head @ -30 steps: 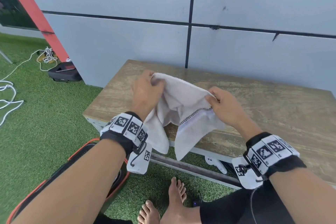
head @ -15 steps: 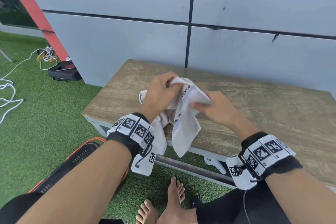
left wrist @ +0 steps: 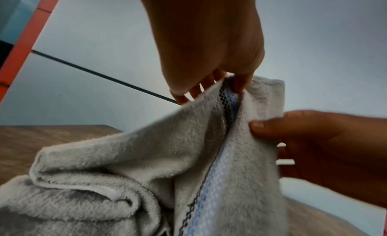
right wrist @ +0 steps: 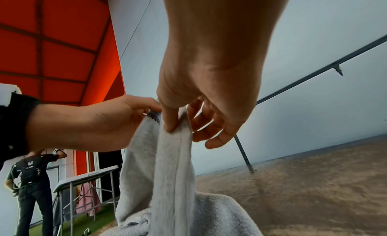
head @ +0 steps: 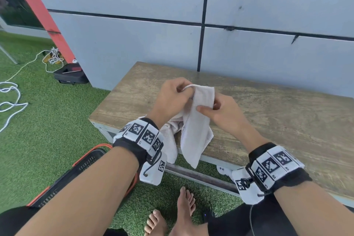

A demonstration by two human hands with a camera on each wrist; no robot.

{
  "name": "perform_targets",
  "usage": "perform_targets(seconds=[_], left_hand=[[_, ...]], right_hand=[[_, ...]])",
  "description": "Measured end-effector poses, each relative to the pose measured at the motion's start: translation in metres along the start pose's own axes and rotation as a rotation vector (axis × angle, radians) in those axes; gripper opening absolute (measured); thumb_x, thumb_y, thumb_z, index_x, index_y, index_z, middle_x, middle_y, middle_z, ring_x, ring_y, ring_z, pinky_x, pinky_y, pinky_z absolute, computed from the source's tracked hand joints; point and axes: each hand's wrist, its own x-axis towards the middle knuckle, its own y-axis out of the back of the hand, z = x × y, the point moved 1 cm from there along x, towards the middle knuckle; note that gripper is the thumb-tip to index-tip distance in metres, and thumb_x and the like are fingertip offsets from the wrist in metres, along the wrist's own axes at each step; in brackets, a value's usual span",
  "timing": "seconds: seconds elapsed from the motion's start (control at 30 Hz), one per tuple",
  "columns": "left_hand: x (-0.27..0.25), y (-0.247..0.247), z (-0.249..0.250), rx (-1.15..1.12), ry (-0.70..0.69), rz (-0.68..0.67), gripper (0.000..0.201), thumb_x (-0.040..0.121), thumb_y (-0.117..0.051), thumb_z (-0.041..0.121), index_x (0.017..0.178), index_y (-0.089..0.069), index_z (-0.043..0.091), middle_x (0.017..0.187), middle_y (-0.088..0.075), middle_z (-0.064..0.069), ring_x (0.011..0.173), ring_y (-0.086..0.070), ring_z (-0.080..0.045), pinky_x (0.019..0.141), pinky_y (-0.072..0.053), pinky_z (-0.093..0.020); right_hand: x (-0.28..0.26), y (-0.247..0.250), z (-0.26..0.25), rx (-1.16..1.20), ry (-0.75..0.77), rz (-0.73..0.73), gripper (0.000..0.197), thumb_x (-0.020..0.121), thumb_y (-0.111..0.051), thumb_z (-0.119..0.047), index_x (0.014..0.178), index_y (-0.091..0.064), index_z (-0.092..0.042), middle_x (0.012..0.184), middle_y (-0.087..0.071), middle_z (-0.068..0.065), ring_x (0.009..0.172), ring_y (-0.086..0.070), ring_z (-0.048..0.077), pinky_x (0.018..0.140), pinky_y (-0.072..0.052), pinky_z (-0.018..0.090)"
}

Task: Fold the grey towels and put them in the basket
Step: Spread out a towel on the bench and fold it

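Wooden table (head: 268, 120) at 12 carries the bunched tail of the grey towel (head: 193, 134) — soft, light, limp terry. Your left hand (head: 172, 99) pinches the top hem; right hand (head: 224, 113) pinches just below, thumb in front. Take hold at corners — mid-cloth sags.

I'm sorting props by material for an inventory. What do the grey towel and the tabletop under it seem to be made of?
The grey towel looks like soft terry cloth, probably cotton: fuzzy looped pile, limp folds, and a flat woven band with a blue and dark checked stripe. The brown tabletop looks like matte wood or a wood-print laminate: streaky grain shows, but which one I cannot tell.
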Motion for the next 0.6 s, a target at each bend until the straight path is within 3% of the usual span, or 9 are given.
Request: perform_targets(seconds=[0.1,0.17,0.23,0.3,0.33,0.4,0.47,0.53,0.6], left_hand=[[0.001,0.006,0.005,-0.151,0.037,0.064,0.025,0.091,-0.058,0.006,0.066,-0.061,0.006,0.052,-0.047,0.013,0.051,-0.038,0.0,0.052,-0.032,-0.012],[0.003,0.011,0.003,-0.17,0.077,0.102,0.028,0.092,-0.057,0.009,0.066,-0.059,0.002,0.051,-0.044,0.011,0.051,-0.036,-0.002,0.051,-0.031,-0.013],[0.007,0.016,-0.003,-0.113,0.11,0.145,0.024,0.091,-0.058,0.012,0.069,-0.056,0.005,0.054,-0.043,0.012,0.051,-0.035,-0.003,0.051,-0.03,-0.016],[0.007,0.018,-0.008,-0.048,0.128,0.131,0.003,0.086,-0.063,0.013,0.087,-0.061,0.014,0.076,-0.06,0.013,0.065,-0.051,0.001,0.062,-0.04,-0.016],[0.004,0.016,-0.011,-0.011,0.093,0.109,0.023,0.082,-0.067,0.014,0.103,-0.06,0.022,0.097,-0.065,0.011,0.084,-0.058,0.0,0.074,-0.046,-0.019],[-0.002,0.01,-0.014,0.146,-0.086,0.022,0.058,0.073,-0.07,0.018,0.125,-0.051,0.037,0.126,-0.056,0.007,0.118,-0.051,-0.011,0.098,-0.043,-0.033],[-0.009,0.0,-0.006,0.408,-0.266,-0.09,0.072,0.072,-0.064,0.019,0.136,-0.046,0.046,0.139,-0.045,0.008,0.131,-0.037,-0.016,0.103,-0.031,-0.04],[-0.011,-0.007,-0.004,0.573,-0.381,-0.13,0.069,0.075,-0.059,0.019,0.138,-0.048,0.045,0.142,-0.043,0.01,0.132,-0.033,-0.018,0.101,-0.027,-0.041],[-0.01,-0.007,-0.004,0.601,-0.422,-0.098,0.053,0.076,-0.06,0.024,0.128,-0.059,0.037,0.136,-0.05,0.008,0.128,-0.035,-0.021,0.101,-0.03,-0.045]], right_hand=[[-0.004,-0.004,0.011,-0.073,-0.068,-0.171,0.013,0.09,-0.073,-0.033,0.1,-0.076,-0.025,0.096,-0.076,-0.01,0.091,-0.07,0.012,0.085,-0.055,0.033],[-0.007,-0.006,0.019,-0.112,-0.085,-0.25,0.012,0.096,-0.067,-0.029,0.097,-0.077,-0.021,0.096,-0.077,-0.008,0.089,-0.07,0.01,0.086,-0.055,0.033],[-0.008,-0.005,0.021,-0.088,-0.077,-0.226,0.02,0.099,-0.061,-0.03,0.099,-0.072,-0.013,0.097,-0.076,0.002,0.086,-0.07,0.014,0.087,-0.056,0.043],[-0.006,-0.004,0.017,-0.045,-0.055,-0.158,0.029,0.1,-0.055,-0.037,0.103,-0.064,-0.009,0.1,-0.074,0.011,0.093,-0.071,0.028,0.091,-0.055,0.052],[-0.005,-0.003,0.013,-0.035,-0.033,-0.137,0.029,0.101,-0.052,-0.036,0.104,-0.062,-0.009,0.099,-0.072,0.013,0.092,-0.069,0.032,0.089,-0.054,0.054],[-0.002,-0.003,0.002,-0.055,0.033,-0.101,0.032,0.101,-0.047,-0.038,0.102,-0.056,-0.008,0.095,-0.068,0.02,0.083,-0.064,0.037,0.077,-0.051,0.053],[0.0,-0.004,-0.01,-0.074,0.087,-0.091,0.028,0.103,-0.045,-0.036,0.094,-0.051,-0.01,0.083,-0.06,0.018,0.07,-0.052,0.032,0.065,-0.044,0.046],[0.003,-0.006,-0.016,-0.071,0.141,-0.072,0.024,0.106,-0.045,-0.025,0.085,-0.045,-0.014,0.076,-0.048,0.005,0.063,-0.041,0.013,0.06,-0.035,0.029],[0.003,-0.007,-0.019,-0.045,0.156,-0.067,0.022,0.107,-0.044,-0.023,0.091,-0.048,-0.009,0.079,-0.049,0.006,0.066,-0.042,0.009,0.06,-0.033,0.023]])
